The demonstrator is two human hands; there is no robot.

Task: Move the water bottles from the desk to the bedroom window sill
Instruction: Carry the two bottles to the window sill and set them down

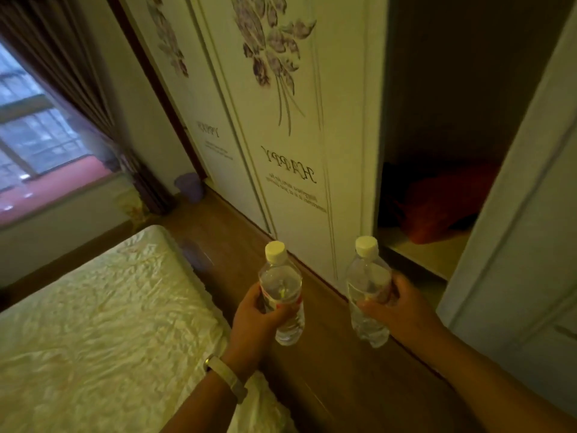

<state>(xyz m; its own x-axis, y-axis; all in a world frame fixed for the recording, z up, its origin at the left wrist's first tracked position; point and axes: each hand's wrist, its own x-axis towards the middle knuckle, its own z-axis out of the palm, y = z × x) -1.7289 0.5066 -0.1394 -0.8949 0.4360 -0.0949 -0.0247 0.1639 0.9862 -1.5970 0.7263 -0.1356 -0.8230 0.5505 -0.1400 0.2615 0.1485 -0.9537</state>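
My left hand [254, 320] grips a clear water bottle with a white cap and a red label [281, 282], held upright over the wooden floor. My right hand [396, 310] grips a second clear water bottle with a white cap [368, 276], also upright. Both bottles are at chest height in the narrow aisle between bed and wardrobe. The reddish window sill [59, 182] lies far off at the left, below the window, beyond the bed.
A bed with a pale crumpled cover [103, 314] fills the lower left. A white wardrobe with flower prints [281, 151] lines the right; one door [515, 229] stands open with red fabric inside. A dark curtain [93, 98] and a purple bin [189, 186] sit near the window.
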